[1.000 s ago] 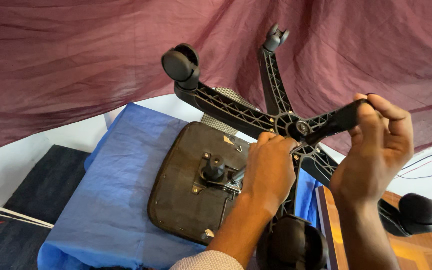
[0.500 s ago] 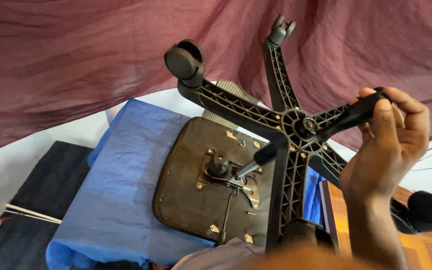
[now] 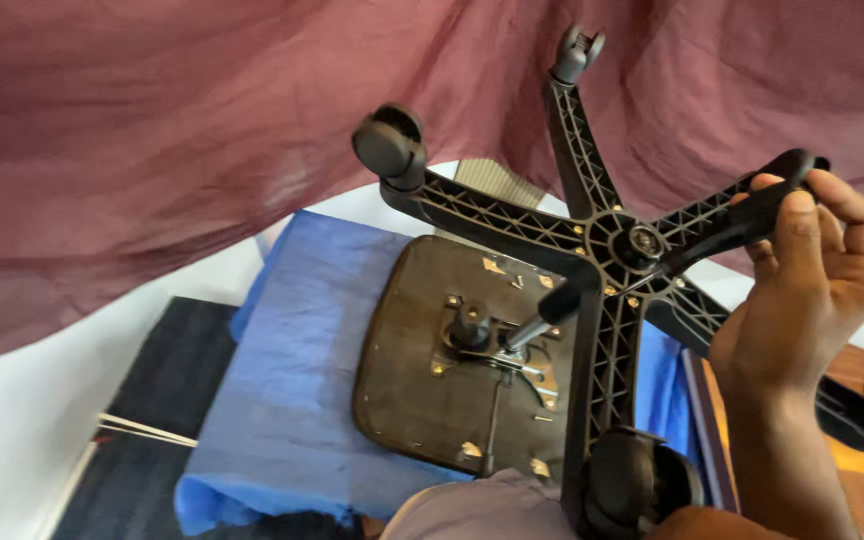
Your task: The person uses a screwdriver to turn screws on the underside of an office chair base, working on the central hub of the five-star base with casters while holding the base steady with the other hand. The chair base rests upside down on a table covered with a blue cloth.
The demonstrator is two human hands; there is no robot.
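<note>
Gripping hand: the right hand (image 3: 817, 275) is closed around one spoke of the black five-star chair base (image 3: 620, 250), fingers (image 3: 857, 215) curled over the spoke's outer tip, thumb pressed along its near side.
Left hand: only a bit of sleeve and forearm shows at the bottom edge — whether it is open or closed I cannot tell.
Nearest part: a black caster (image 3: 637, 480) on the spoke that points toward the person, just above the sleeve.
Key relation: the held spoke runs down and left from the fingers to the hub, so the base's centre lies left of the right hand — the nearer hand.
Beneath the base: an upturned brown seat pan (image 3: 422, 400) with its metal mechanism (image 3: 477, 335), lying on a blue cloth (image 3: 302, 380).
Farther: a second caster (image 3: 389, 145) and a bare spoke end (image 3: 574, 50).
Behind: a maroon curtain (image 3: 152, 130).
</note>
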